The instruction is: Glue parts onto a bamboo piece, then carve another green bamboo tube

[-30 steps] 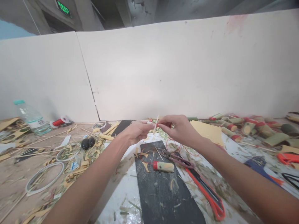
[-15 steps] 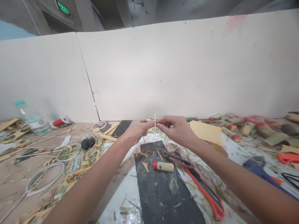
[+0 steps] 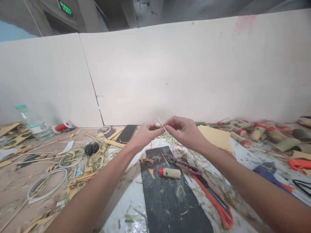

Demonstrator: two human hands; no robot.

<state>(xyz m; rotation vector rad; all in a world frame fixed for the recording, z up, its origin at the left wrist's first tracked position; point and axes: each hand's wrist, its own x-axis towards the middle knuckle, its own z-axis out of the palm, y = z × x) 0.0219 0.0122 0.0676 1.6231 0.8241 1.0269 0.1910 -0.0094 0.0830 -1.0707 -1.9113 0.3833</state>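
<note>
- I see a thin stick (image 3: 162,125) pinched between both hands above the far end of the black mat (image 3: 170,194), tilted with its top toward 11 o'clock.
- My left hand (image 3: 145,135) has thumb and fingertips pressed together on the stick from 9 o'clock.
- My right hand (image 3: 186,132) grips it from 3 o'clock, fingers closed tight; red thread (image 3: 188,154) hangs below the hands.
- At 6 o'clock of the hands, a short red-tipped bamboo piece (image 3: 170,173) lies on the mat, scissors (image 3: 186,165) just beside it.
- A phone (image 3: 126,134) lies at 9 o'clock, a bottle (image 3: 34,122) far beyond.
</note>
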